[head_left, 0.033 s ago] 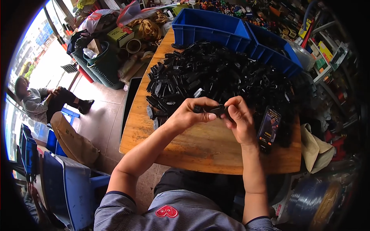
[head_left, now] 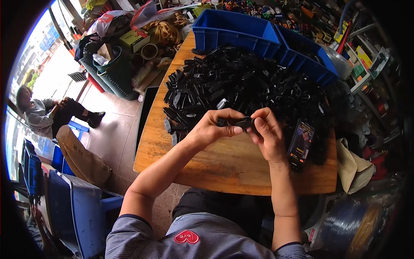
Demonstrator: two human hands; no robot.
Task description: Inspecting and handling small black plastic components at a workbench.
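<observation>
**Both hands closed on one small black part above the table**

Visibility limits. I cannot make out the exact shape of the small black part [head_left: 238,122]: the fingertips of both hands cover its ends, and only its middle shows between them. The pile of black parts [head_left: 241,84] behind it is dense and dark, so I cannot separate single pieces toward its far and right edges. The right rim of the view is dark and bent by the lens; the shelves there are blurred. My lower body is cut off by the bottom edge.

Hands. My left hand [head_left: 213,126] is curled, thumb and fingers pinched on the left end of the small black part. My right hand [head_left: 268,134] is likewise closed, fingers bent over the right end. Both hands grip the same part and meet at its middle.

Position. The part is held just above the bare wooden table [head_left: 224,166], at the near edge of the pile.

Surroundings. A phone [head_left: 300,144] with a lit screen lies on the table just right of my right hand. Two blue bins [head_left: 241,32] stand at the far side of the table, behind the pile. A seated person [head_left: 43,116] is at the far left, well apart.
</observation>
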